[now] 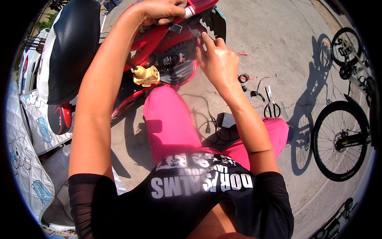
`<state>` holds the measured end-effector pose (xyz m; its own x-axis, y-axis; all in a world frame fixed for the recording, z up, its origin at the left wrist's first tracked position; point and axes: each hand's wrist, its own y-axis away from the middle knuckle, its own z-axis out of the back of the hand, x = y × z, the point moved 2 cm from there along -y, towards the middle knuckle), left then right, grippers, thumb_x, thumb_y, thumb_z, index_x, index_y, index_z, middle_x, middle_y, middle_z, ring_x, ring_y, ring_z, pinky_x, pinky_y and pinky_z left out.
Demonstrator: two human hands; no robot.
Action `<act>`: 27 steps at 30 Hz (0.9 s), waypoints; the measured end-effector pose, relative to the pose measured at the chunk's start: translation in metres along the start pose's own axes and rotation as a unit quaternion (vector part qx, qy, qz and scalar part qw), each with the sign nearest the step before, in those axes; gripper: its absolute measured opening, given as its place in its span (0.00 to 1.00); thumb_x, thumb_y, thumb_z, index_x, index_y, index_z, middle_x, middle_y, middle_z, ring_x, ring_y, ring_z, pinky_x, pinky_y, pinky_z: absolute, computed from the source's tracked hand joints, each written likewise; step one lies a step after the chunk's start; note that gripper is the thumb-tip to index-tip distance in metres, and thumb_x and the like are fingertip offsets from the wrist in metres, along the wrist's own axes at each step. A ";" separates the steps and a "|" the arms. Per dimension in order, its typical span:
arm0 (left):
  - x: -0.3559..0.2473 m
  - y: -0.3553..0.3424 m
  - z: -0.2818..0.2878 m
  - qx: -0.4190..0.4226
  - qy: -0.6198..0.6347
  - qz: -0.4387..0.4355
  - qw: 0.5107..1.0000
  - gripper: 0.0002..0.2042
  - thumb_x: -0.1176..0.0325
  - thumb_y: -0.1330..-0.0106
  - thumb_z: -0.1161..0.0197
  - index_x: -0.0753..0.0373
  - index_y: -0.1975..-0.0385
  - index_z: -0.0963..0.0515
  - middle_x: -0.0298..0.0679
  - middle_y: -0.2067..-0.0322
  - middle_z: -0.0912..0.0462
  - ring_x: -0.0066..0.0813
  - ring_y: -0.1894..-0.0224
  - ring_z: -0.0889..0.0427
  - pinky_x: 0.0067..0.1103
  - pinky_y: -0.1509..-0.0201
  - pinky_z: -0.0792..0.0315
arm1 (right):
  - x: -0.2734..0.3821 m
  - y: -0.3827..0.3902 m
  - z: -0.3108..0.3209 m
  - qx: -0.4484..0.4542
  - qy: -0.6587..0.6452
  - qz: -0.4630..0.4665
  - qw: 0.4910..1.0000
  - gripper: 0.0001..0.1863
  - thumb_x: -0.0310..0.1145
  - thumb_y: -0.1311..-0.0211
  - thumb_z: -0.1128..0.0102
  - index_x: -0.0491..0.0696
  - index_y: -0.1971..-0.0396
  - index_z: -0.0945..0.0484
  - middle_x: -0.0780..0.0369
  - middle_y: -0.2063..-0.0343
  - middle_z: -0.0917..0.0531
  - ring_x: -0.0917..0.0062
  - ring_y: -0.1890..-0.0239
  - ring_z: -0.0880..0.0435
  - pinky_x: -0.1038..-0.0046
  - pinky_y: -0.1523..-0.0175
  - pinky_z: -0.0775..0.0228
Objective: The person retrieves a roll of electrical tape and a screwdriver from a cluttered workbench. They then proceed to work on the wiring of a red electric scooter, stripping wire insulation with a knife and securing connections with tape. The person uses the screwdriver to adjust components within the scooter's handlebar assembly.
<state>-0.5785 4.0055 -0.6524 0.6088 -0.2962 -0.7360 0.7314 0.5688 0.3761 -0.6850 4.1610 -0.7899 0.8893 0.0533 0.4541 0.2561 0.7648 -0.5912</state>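
Note:
My left hand (pixel 165 14) is curled over the upper red body panel (pixel 199 4) of a scooter-like vehicle, gripping its edge. My right hand (pixel 217 57) is at the lower right of that panel, index finger extended against it and the other fingers bent apart. Between and below my hands is a dark, partly shadowed recess with a black ribbed part (pixel 167 59). A yellow power tool or fitting (pixel 146 75), too unclear to name exactly, sits on the red bodywork left of my right hand.
A black seat (pixel 73 47) and quilted silver covers (pixel 24 151) are at left, beside a white vehicle (pixel 34 63). Scissors (pixel 271 103), cables (pixel 207 119), a dark box (pixel 225 119) and small parts lie on the concrete (pixel 270 32). Bicycles (pixel 340 141) stand at right.

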 end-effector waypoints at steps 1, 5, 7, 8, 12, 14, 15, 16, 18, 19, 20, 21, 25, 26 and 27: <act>0.001 0.000 0.001 -0.002 -0.003 -0.003 1.000 0.08 0.62 0.37 0.37 0.55 0.74 0.26 0.27 0.87 0.35 0.15 0.88 0.40 0.18 0.85 0.50 | -0.002 -0.001 0.000 0.011 -0.026 -0.015 0.999 0.22 0.42 0.45 0.36 0.50 0.50 0.20 0.58 0.73 0.20 0.63 0.76 0.17 0.63 0.73 0.26; -0.010 0.005 -0.002 -0.012 -0.017 0.034 0.999 0.09 0.61 0.36 0.38 0.54 0.76 0.27 0.26 0.89 0.36 0.15 0.89 0.42 0.18 0.86 0.52 | -0.006 -0.008 0.004 0.046 -0.067 -0.044 0.996 0.22 0.41 0.46 0.37 0.50 0.51 0.20 0.56 0.73 0.19 0.61 0.75 0.16 0.62 0.72 0.25; -0.007 0.004 -0.001 0.006 -0.004 0.040 0.999 0.10 0.60 0.36 0.39 0.54 0.77 0.27 0.26 0.89 0.37 0.15 0.89 0.42 0.18 0.86 0.52 | -0.005 -0.010 0.008 0.053 -0.049 -0.036 0.997 0.21 0.41 0.46 0.37 0.50 0.52 0.20 0.55 0.73 0.19 0.61 0.74 0.16 0.62 0.72 0.25; -0.006 0.002 0.000 0.016 -0.005 0.038 0.999 0.10 0.60 0.36 0.39 0.54 0.76 0.27 0.26 0.90 0.37 0.15 0.89 0.42 0.18 0.86 0.53 | -0.004 -0.010 0.010 0.053 -0.035 -0.030 0.998 0.21 0.41 0.46 0.37 0.50 0.52 0.20 0.55 0.73 0.19 0.61 0.74 0.16 0.62 0.72 0.25; -0.005 -0.001 -0.001 0.033 -0.013 0.027 0.999 0.09 0.60 0.35 0.40 0.53 0.76 0.27 0.26 0.90 0.37 0.15 0.90 0.42 0.18 0.86 0.53 | -0.006 -0.013 0.012 0.037 -0.005 0.002 0.999 0.20 0.42 0.44 0.36 0.53 0.52 0.18 0.61 0.77 0.22 0.65 0.80 0.20 0.64 0.74 0.29; -0.004 -0.001 -0.001 0.034 -0.010 0.022 0.999 0.09 0.60 0.35 0.40 0.54 0.75 0.27 0.26 0.90 0.37 0.15 0.90 0.42 0.18 0.86 0.53 | -0.008 -0.015 0.015 0.043 0.009 0.015 0.999 0.19 0.42 0.44 0.36 0.54 0.52 0.18 0.61 0.77 0.22 0.65 0.79 0.19 0.64 0.74 0.29; -0.002 -0.002 -0.001 0.037 -0.004 0.020 0.999 0.09 0.61 0.35 0.40 0.54 0.75 0.27 0.26 0.90 0.37 0.15 0.90 0.42 0.18 0.86 0.52 | -0.008 -0.017 0.016 0.046 0.016 0.021 0.999 0.19 0.42 0.43 0.36 0.55 0.52 0.18 0.61 0.77 0.22 0.65 0.79 0.19 0.64 0.74 0.29; -0.001 -0.002 -0.001 0.040 0.002 0.019 0.999 0.08 0.61 0.35 0.40 0.54 0.74 0.27 0.26 0.90 0.37 0.15 0.90 0.42 0.18 0.86 0.52 | -0.009 -0.020 0.017 0.053 0.019 0.027 0.998 0.19 0.42 0.43 0.36 0.55 0.52 0.18 0.61 0.76 0.22 0.64 0.78 0.19 0.64 0.74 0.28; 0.001 -0.004 0.000 0.035 -0.007 0.009 0.999 0.08 0.61 0.35 0.40 0.54 0.74 0.27 0.26 0.90 0.36 0.15 0.90 0.42 0.17 0.86 0.52 | -0.012 -0.024 0.019 0.067 0.027 0.038 0.997 0.18 0.42 0.43 0.37 0.55 0.52 0.18 0.61 0.76 0.21 0.64 0.77 0.18 0.64 0.73 0.28; 0.002 -0.005 0.000 0.032 -0.011 0.005 0.999 0.08 0.61 0.35 0.40 0.54 0.74 0.27 0.26 0.90 0.36 0.15 0.90 0.42 0.17 0.86 0.52 | -0.013 -0.027 0.021 0.073 0.010 0.042 0.996 0.18 0.41 0.44 0.37 0.54 0.53 0.18 0.59 0.75 0.21 0.62 0.76 0.18 0.63 0.73 0.27; 0.003 -0.005 0.000 0.032 -0.009 -0.001 0.999 0.08 0.61 0.35 0.40 0.54 0.74 0.27 0.26 0.90 0.36 0.15 0.90 0.41 0.17 0.86 0.51 | -0.015 -0.029 0.024 0.078 -0.008 0.045 0.996 0.18 0.40 0.45 0.37 0.52 0.55 0.19 0.56 0.74 0.20 0.61 0.76 0.17 0.62 0.72 0.26; 0.003 -0.006 0.000 0.032 -0.006 -0.007 0.999 0.08 0.61 0.35 0.40 0.55 0.74 0.27 0.26 0.89 0.36 0.15 0.90 0.41 0.17 0.86 0.51 | -0.015 -0.030 0.025 0.084 -0.025 0.049 0.995 0.17 0.39 0.47 0.38 0.51 0.56 0.19 0.54 0.73 0.19 0.59 0.75 0.17 0.62 0.71 0.25; 0.002 -0.007 0.001 0.028 -0.018 -0.007 0.999 0.08 0.62 0.35 0.40 0.55 0.73 0.28 0.26 0.88 0.35 0.14 0.90 0.41 0.16 0.86 0.50 | -0.008 -0.025 0.026 0.072 0.005 0.033 0.997 0.17 0.39 0.44 0.39 0.50 0.56 0.19 0.54 0.74 0.20 0.60 0.77 0.17 0.63 0.72 0.25; 0.005 -0.007 0.000 0.024 -0.016 -0.011 1.000 0.07 0.63 0.35 0.40 0.56 0.73 0.29 0.26 0.88 0.35 0.14 0.90 0.41 0.16 0.87 0.50 | -0.005 -0.022 0.022 0.070 0.014 0.018 0.997 0.17 0.40 0.43 0.39 0.51 0.54 0.19 0.55 0.74 0.20 0.61 0.77 0.17 0.62 0.73 0.26; 0.007 -0.008 0.000 0.020 -0.016 -0.013 1.000 0.07 0.63 0.35 0.41 0.56 0.72 0.30 0.26 0.87 0.35 0.13 0.91 0.41 0.16 0.87 0.51 | -0.001 -0.019 0.018 0.067 0.022 0.003 0.997 0.18 0.41 0.42 0.39 0.51 0.53 0.20 0.56 0.74 0.20 0.61 0.77 0.18 0.62 0.73 0.27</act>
<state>-0.5803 3.9991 -0.6602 0.5976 -0.3354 -0.7282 0.7591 0.5292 0.3792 -0.6977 4.1578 -0.7668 0.9073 0.0319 0.4192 0.2004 0.8438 -0.4979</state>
